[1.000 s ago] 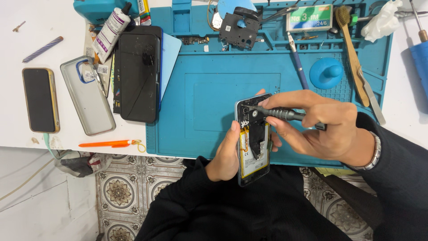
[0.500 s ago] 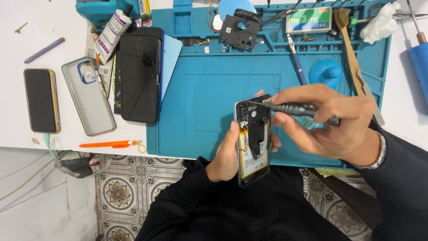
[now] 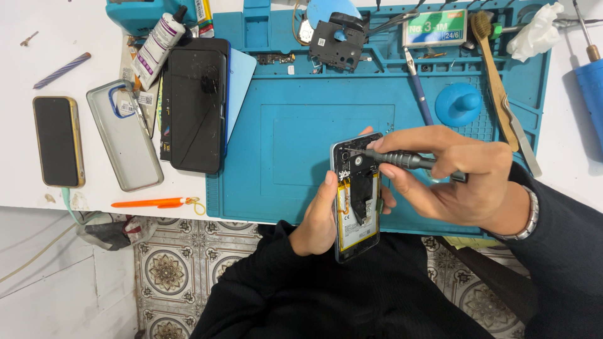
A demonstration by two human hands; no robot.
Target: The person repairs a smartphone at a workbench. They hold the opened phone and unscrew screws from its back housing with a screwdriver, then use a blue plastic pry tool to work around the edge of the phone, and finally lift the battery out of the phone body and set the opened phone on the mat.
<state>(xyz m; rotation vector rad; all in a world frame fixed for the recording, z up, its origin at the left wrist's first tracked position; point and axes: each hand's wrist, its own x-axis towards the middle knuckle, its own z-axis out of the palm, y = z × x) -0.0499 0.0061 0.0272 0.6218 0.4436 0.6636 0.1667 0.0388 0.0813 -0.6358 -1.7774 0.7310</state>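
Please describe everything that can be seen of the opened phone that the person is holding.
The opened phone is a slim dark handset with its back cover off. Its upper part shows a black board area, the lower part a pale yellow-edged battery with a black strip lying down its middle. It is held lengthwise over the near edge of the blue work mat. The left hand grips it from the side and below. The right hand holds a grey screwdriver whose tip meets the phone's top part.
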